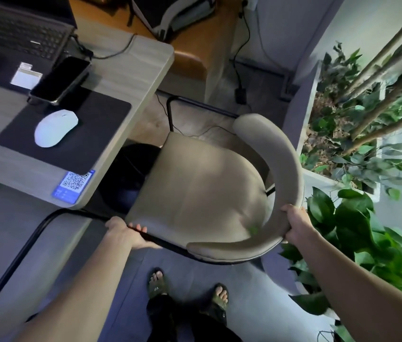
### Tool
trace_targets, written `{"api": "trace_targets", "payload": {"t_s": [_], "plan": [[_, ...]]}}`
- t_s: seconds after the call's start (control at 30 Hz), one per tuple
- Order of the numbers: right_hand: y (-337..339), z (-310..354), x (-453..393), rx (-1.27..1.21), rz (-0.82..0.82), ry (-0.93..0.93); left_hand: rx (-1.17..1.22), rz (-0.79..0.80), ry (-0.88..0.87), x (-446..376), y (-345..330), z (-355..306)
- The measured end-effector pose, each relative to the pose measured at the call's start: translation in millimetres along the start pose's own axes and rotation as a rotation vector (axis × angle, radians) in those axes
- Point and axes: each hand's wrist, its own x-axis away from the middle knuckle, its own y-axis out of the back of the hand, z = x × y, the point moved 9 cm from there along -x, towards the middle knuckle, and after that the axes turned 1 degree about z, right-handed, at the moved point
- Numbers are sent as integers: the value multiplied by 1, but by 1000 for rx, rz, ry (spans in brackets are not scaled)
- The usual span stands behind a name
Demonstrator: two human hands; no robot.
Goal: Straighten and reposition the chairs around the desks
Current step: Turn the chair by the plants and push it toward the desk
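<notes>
Both hands are on the beige chair (202, 191) just right of the desk (131, 70), the left hand (123, 233) clamped on the seat's near-left edge, the right hand (296, 223) wrapped round the curved backrest.

The chair (202, 193) wears matt beige upholstery (smooth, lightly creased) on black metal tubing, beside a pale wood-grain desk (131, 77).

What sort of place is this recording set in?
Probably a shared office: a desk with a laptop, white mouse and QR sticker, a beige chair, and a planter of greenery.
</notes>
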Motion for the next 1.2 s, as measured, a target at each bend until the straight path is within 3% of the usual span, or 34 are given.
{"api": "trace_targets", "payload": {"t_s": [0.73, 0.93, 1.2], "plan": [[-26, 40, -37, 64, 45, 6, -6, 53, -41, 18, -56, -13], [-21, 26, -17, 54, -51, 14, -186, -92, -241, 30, -38, -24], [-27, 14, -4, 29, -78, -5, -256, 3, -257, 34, -48, -30]]}}
